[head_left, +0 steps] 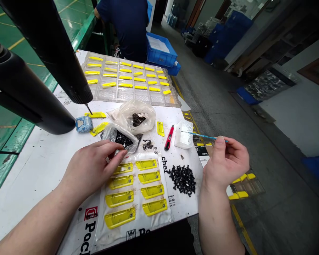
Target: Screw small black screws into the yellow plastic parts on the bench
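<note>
My left hand (94, 168) rests over the white sheet, its fingertips closed together at the lower edge of a clear plastic bag of small black parts (122, 139). Whether they pinch anything is hidden. My right hand (225, 163) holds a thin blue-handled tool (206, 137) between thumb and fingers, its fine tip reaching over a small clear plastic box (184, 134). Below my left hand, several yellow plastic pieces (119, 199) lie in two columns on a white padded mailer (133, 233). A loose heap of black parts (183, 180) sits between them and my right wrist.
A black electric screwdriver (69, 81) hangs at left, its bit on a yellow piece (95, 114). A red utility knife (169, 137) and a second bag (135, 115) lie on the white table (37, 170). Beyond stand a clear tray of yellow pieces (127, 76), a seated co-worker (127, 28) and blue crates (161, 49).
</note>
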`<action>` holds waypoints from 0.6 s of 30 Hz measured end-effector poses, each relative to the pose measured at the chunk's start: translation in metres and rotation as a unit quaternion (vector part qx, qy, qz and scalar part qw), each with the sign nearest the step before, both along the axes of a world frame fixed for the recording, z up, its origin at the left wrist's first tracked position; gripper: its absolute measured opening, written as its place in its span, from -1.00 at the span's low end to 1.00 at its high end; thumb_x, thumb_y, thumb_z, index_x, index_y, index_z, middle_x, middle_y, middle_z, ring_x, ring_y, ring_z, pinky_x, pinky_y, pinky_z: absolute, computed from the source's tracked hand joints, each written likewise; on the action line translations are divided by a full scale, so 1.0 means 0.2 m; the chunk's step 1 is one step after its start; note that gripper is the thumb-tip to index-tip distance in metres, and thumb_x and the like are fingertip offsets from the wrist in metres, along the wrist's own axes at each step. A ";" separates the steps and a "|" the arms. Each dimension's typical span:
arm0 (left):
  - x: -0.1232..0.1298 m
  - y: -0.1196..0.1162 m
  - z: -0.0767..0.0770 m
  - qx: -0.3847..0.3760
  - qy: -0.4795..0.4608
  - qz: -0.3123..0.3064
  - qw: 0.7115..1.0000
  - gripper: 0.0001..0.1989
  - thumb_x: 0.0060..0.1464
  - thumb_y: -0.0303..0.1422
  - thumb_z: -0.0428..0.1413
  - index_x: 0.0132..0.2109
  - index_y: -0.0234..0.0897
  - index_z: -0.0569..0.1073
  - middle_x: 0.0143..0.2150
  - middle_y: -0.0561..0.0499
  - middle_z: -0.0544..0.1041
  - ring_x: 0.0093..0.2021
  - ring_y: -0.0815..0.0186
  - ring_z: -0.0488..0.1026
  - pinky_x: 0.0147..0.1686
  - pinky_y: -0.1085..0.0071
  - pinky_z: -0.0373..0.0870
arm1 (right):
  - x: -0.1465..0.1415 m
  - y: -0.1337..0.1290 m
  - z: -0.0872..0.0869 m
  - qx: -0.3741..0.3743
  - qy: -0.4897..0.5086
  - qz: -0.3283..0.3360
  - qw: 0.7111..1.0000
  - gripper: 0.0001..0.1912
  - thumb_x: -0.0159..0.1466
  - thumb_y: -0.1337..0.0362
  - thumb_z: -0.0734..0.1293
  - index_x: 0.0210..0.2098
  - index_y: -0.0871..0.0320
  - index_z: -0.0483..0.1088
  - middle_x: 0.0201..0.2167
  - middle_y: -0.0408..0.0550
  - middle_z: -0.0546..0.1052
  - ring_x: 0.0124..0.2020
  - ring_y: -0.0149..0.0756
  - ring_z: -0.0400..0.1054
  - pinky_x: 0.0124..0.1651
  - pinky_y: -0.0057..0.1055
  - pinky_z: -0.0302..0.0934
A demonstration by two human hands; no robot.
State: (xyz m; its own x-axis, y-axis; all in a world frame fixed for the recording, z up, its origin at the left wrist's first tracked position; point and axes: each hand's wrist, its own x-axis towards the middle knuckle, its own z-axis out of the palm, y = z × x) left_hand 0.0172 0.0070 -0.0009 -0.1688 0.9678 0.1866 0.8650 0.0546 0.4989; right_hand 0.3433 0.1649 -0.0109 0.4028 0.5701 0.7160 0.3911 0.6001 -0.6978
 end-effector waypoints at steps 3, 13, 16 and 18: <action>0.01 0.00 0.01 -0.004 -0.004 0.003 1.000 -0.60 0.43 0.06 0.06 -0.07 -0.01 0.69 -0.07 0.10 0.73 -0.22 0.16 0.64 -0.28 0.21 0.50 | 0.00 0.00 0.00 -0.013 0.013 0.001 1.000 -0.71 0.34 0.07 0.62 -0.14 0.13 0.61 -0.31 -0.02 0.60 -0.45 -0.24 0.40 -0.44 -0.28 0.27; 0.01 0.00 0.02 -0.025 -0.014 0.008 1.000 -0.58 0.42 0.07 0.04 -0.06 -0.02 0.69 -0.06 0.09 0.73 -0.22 0.15 0.62 -0.27 0.21 0.46 | -0.03 -0.01 0.04 0.014 0.054 0.015 0.998 -0.76 0.32 0.17 0.62 -0.14 0.15 0.60 -0.26 -0.01 0.65 -0.52 -0.31 0.33 -0.48 -0.29 0.19; 0.02 0.00 0.04 -0.044 -0.018 0.008 0.999 -0.58 0.43 0.06 0.03 -0.05 -0.03 0.69 -0.03 0.07 0.72 -0.19 0.14 0.63 -0.25 0.21 0.45 | -0.02 -0.01 0.06 0.005 0.091 0.045 0.995 -0.77 0.32 0.20 0.58 -0.17 0.15 0.53 -0.27 -0.09 0.63 -0.56 -0.39 0.29 -0.53 -0.37 0.11; 0.02 0.00 0.05 -0.056 -0.021 0.009 0.998 -0.58 0.44 0.05 0.03 -0.03 -0.04 0.69 -0.01 0.06 0.72 -0.17 0.14 0.63 -0.23 0.21 0.45 | -0.01 -0.01 0.08 -0.008 0.118 0.063 0.991 -0.76 0.30 0.20 0.58 -0.20 0.14 0.49 -0.31 -0.14 0.61 -0.58 -0.43 0.27 -0.55 -0.41 0.10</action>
